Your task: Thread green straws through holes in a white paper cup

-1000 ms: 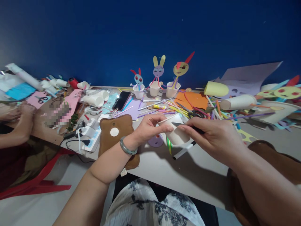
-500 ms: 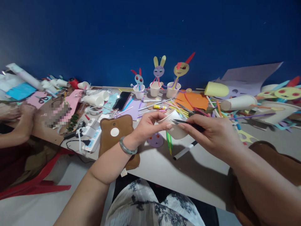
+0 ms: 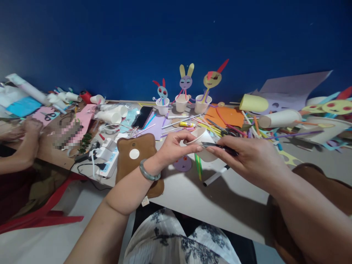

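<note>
My left hand (image 3: 176,148) pinches the rim of a white paper cup (image 3: 207,156), which is tilted above the table. In my right hand (image 3: 242,154) is a pair of dark scissors (image 3: 220,146), their blades lying against the cup near its rim and close to my left fingertips. Under the cup, a purple paper face (image 3: 183,164) lies partly hidden by my left hand. Green and yellow strips (image 3: 198,167) and a white marker with a black end (image 3: 216,176) rest on the table just below the cup.
Along the blue wall stand three cups with paper rabbit figures (image 3: 181,103). A brown cushion (image 3: 129,154) and a power strip (image 3: 110,165) lie left. Orange paper (image 3: 228,116) and scattered sticks are behind my hands. A person's hands (image 3: 30,128) are far left.
The scissor blades have shifted slightly left and down against the cup. The cup has turned a little, and its opening shows more. Both hands keep their hold.
</note>
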